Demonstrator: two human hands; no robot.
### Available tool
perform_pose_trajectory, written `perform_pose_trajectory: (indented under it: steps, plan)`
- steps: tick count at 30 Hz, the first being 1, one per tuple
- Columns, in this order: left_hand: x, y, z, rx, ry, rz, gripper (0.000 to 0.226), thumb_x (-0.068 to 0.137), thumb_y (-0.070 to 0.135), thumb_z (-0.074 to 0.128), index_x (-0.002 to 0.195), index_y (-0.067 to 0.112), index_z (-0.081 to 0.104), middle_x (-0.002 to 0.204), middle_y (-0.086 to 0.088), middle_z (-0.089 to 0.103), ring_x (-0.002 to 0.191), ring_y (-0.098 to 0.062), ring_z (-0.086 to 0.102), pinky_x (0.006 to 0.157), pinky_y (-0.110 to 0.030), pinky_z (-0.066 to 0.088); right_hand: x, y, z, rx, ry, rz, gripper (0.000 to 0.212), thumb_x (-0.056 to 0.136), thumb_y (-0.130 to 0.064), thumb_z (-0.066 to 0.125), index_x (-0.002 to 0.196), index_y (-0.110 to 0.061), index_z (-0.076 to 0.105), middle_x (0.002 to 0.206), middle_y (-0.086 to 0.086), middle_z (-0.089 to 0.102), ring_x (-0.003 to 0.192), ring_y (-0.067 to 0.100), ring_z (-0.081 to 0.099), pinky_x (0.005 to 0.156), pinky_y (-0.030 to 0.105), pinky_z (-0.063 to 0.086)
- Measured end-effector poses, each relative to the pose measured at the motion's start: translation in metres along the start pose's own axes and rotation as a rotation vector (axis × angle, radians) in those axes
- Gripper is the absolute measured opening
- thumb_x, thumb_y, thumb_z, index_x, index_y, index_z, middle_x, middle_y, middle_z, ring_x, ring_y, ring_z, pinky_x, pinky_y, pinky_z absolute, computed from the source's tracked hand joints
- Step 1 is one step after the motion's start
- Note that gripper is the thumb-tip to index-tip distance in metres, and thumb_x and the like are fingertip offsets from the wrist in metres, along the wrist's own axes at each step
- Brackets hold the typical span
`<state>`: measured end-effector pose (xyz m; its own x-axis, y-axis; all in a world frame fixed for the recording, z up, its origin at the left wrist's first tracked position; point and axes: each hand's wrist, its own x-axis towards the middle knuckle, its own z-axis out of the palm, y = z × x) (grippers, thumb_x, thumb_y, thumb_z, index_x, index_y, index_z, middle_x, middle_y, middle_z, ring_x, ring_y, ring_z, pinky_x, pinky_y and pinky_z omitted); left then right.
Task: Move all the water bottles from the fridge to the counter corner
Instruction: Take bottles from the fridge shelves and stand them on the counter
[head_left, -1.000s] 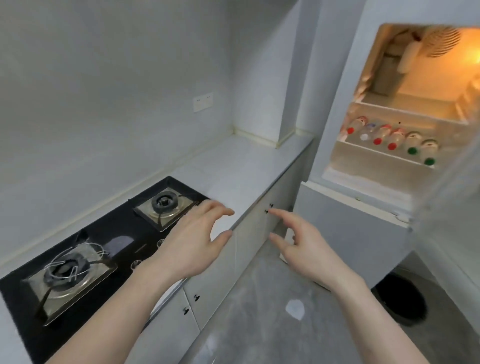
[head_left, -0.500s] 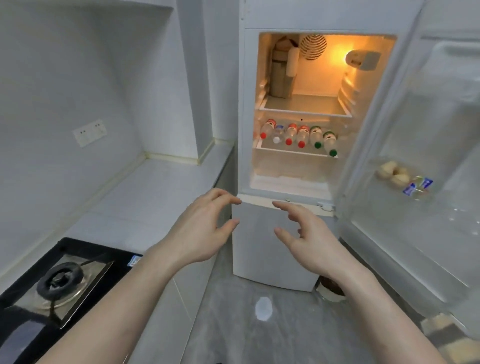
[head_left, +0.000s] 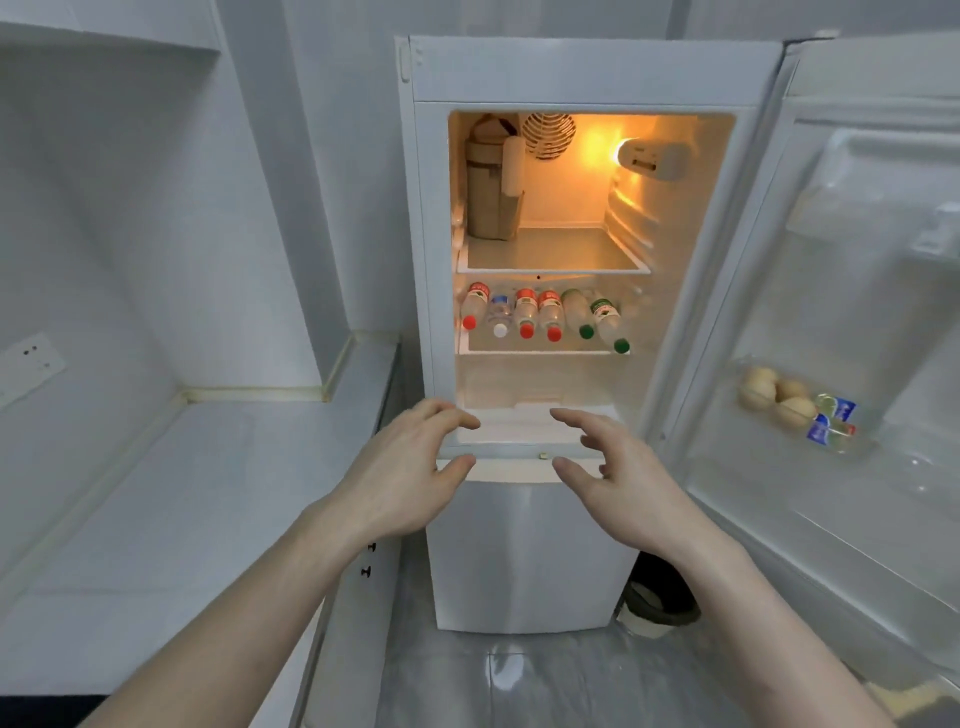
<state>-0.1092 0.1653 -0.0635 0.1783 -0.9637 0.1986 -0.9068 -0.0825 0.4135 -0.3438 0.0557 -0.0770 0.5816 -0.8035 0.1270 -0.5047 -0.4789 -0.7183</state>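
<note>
Bottles (head_left: 540, 317) lie side by side on the fridge's middle shelf (head_left: 540, 353), caps toward the person, long axes running front to back, above and beyond both hands. Left hand (head_left: 410, 467) and right hand (head_left: 618, 467) hover empty, fingers loosely spread, about equally near.

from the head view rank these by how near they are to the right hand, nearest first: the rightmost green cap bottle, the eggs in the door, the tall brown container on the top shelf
Measured from the right hand:
1. Rightmost green cap bottle: middle shelf, above the hand.
2. Eggs: door shelf, off to the right. This is fairly close to the bottle's distance, so the order is less certain.
3. Tall brown container: top shelf, back left, clearly farthest.
</note>
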Motion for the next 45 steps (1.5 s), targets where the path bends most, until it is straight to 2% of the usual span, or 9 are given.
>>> perform_pose_trajectory:
  steps: [3,8,16,21,30,34,38,41,45]
  plan:
    - [0.029,-0.008,0.008,-0.016,-0.031,0.017,0.039,0.101,0.04,0.055,0.139,0.035,0.053,0.141,0.021,0.045,0.086,-0.009,0.048,0.089,-0.023,0.041,0.015,0.008,-0.004,-0.026,0.029,0.039,0.051,0.101,-0.037,0.059,0.149,-0.048,0.044,0.15,-0.025,0.046,0.139,0.004,0.045,0.116,0.038,0.042]
    - [0.083,-0.015,0.021,-0.028,-0.082,0.066,0.039,0.101,0.04,0.056,0.139,0.034,0.054,0.145,0.017,0.046,0.129,-0.008,0.05,0.106,-0.032,0.045,0.053,0.025,-0.014,-0.03,0.096,0.091,0.051,0.102,-0.033,0.06,0.15,-0.043,0.046,0.15,-0.021,0.047,0.135,0.006,0.048,0.112,0.031,0.041]
    - [0.175,-0.02,0.048,-0.038,-0.119,0.062,0.038,0.1,0.039,0.057,0.138,0.033,0.054,0.145,0.014,0.048,0.129,-0.01,0.05,0.105,-0.031,0.045,0.135,0.066,-0.029,-0.053,0.091,0.126,0.051,0.102,-0.032,0.061,0.15,-0.039,0.046,0.151,-0.015,0.046,0.135,0.012,0.05,0.103,0.029,0.042]
    - [0.245,-0.02,0.075,-0.057,-0.15,0.024,0.041,0.099,0.036,0.06,0.14,0.029,0.055,0.145,0.011,0.052,0.129,-0.011,0.051,0.105,-0.029,0.044,0.2,0.102,-0.042,-0.081,0.087,0.147,0.052,0.101,-0.03,0.063,0.151,-0.032,0.047,0.153,-0.006,0.047,0.139,0.018,0.048,0.113,0.036,0.041]
    - [0.369,-0.018,0.143,-0.186,-0.236,-0.159,0.046,0.096,0.033,0.067,0.14,0.025,0.054,0.138,0.003,0.057,0.115,-0.019,0.059,0.101,-0.037,0.051,0.302,0.169,-0.046,-0.088,0.068,0.264,0.062,0.098,-0.023,0.065,0.155,-0.02,0.041,0.154,0.005,0.044,0.141,0.024,0.045,0.113,0.033,0.037]
    - [0.422,-0.008,0.167,-0.244,-0.283,-0.192,0.046,0.096,0.032,0.068,0.139,0.023,0.053,0.134,0.0,0.059,0.116,-0.02,0.059,0.095,-0.032,0.051,0.329,0.194,-0.036,-0.065,0.058,0.403,0.068,0.095,-0.022,0.064,0.157,-0.017,0.035,0.158,0.009,0.037,0.144,0.03,0.041,0.119,0.04,0.036]
    - [0.477,-0.003,0.189,-0.24,-0.329,-0.227,0.046,0.097,0.039,0.064,0.137,0.019,0.054,0.132,-0.006,0.061,0.113,-0.024,0.062,0.097,-0.041,0.055,0.355,0.215,-0.036,-0.075,0.072,0.52,0.072,0.092,-0.022,0.061,0.158,-0.016,0.032,0.157,0.011,0.036,0.141,0.034,0.044,0.116,0.044,0.04]
    - [0.508,0.003,0.201,-0.266,-0.415,-0.29,0.036,0.1,0.039,0.058,0.13,0.018,0.055,0.119,-0.007,0.065,0.098,-0.026,0.069,0.075,-0.038,0.063,0.374,0.222,-0.036,-0.073,0.078,0.576,0.075,0.093,-0.021,0.059,0.16,-0.017,0.027,0.157,0.011,0.036,0.138,0.035,0.047,0.112,0.043,0.044]
    - [0.54,0.008,0.213,-0.355,-0.452,-0.426,0.031,0.102,0.035,0.054,0.119,0.009,0.054,0.082,-0.009,0.069,0.066,-0.018,0.07,0.052,-0.027,0.055,0.401,0.233,-0.037,-0.117,0.079,0.621,0.071,0.096,-0.02,0.055,0.16,-0.018,0.026,0.154,0.011,0.039,0.137,0.035,0.049,0.11,0.041,0.045]
